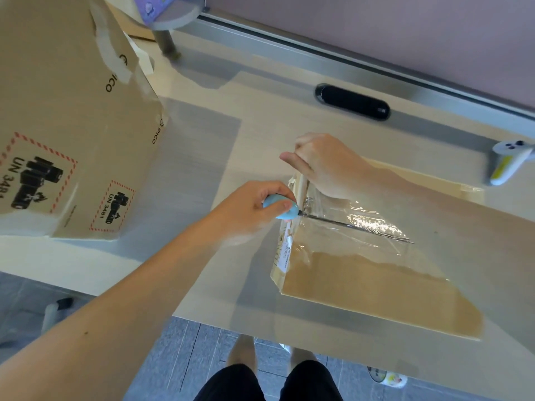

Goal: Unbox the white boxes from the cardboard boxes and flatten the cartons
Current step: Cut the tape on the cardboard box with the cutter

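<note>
Head view: a tall cardboard box (pixel 72 125) stands at the left of the table (pixel 260 111). The left hand (pixel 252 206) grips a blue cutter (pixel 282 208), its tip at the taped seam of the carton (pixel 376 285) lying centre-right. The right hand (pixel 327 166), fingers curled, rests on the carton's far corner; grasp indeterminate.

Premises read as an office or similar workplace. Evidence: a pale wood-grain table (pixel 260 117) fitted with a black oval cable port (pixel 351 102). An aluminium rail (pixel 318 49) runs along its far edge, below a mauve partition panel (pixel 405 27). The floor (pixel 188 357) is laid in grey tiles. A brown shipping carton (pixel 58 111) printed PICO, with UN 3481 battery labels, stands on the table. A white handheld controller (pixel 506 163) lies at the right.
</note>
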Motion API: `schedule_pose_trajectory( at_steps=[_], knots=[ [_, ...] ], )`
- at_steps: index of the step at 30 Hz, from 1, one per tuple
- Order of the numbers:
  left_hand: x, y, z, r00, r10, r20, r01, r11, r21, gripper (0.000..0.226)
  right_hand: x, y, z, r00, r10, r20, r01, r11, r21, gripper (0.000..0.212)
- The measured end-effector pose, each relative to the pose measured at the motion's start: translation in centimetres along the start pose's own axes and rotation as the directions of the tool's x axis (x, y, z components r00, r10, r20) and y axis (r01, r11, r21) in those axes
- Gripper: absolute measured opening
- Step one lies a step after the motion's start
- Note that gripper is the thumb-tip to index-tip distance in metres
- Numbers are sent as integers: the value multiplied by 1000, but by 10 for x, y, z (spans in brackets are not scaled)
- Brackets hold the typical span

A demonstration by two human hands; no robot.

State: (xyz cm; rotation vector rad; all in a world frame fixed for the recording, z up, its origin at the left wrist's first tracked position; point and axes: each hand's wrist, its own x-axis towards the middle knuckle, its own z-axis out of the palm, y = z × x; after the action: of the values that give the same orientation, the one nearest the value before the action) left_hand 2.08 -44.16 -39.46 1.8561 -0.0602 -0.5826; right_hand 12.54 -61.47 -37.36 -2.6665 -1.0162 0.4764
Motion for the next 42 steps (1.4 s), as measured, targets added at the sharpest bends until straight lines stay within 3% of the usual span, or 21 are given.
schedule_pose_trajectory(
  at_steps=[6, 12, 14, 16, 18, 20, 25, 31, 42],
  knots=[
    [-11, -1, -1, 999, 2, -36, -1, 1000, 21, 11, 1, 8, 6, 999, -41, -22, 41, 999, 34, 51],
    [-36, -17, -8, 958, -180, -225, 100, 940, -326, 12, -62, -29, -23, 961, -80, -267, 105, 991, 83, 25],
    [-43, -21, -6, 959, -192, -209, 99, 916, -390, 11, -104, -52, -18, 972, -155, -177, 163, 986, 32, 28],
    [-45, -22, -1, 962, -204, -182, 99, 880, -464, 12, -136, -68, 0, 974, -228, 3, 227, 969, -103, 43],
    [-44, -19, 4, 964, -213, -161, 101, 849, -519, 11, -149, -73, 19, 972, -196, 129, 220, 953, -210, 60],
    [-43, -13, 7, 966, -217, -140, 102, 819, -565, 15, -150, -72, 31, 973, -171, 157, 207, 943, -259, 65],
    [-44, -10, 12, 984, -143, -102, 68, 845, -530, 20, -142, -65, 43, 959, -270, 82, 282, 922, -265, 50],
    [-45, -11, 11, 983, -163, -88, 106, 883, -457, 23, -137, -63, 45, 940, -338, 38, 338, 915, -222, 44],
    [-47, -6, 11, 983, -161, -87, 106, 889, -445, 24, -133, -65, 49, 940, -342, 7, 338, 926, -168, 47]
  ],
)
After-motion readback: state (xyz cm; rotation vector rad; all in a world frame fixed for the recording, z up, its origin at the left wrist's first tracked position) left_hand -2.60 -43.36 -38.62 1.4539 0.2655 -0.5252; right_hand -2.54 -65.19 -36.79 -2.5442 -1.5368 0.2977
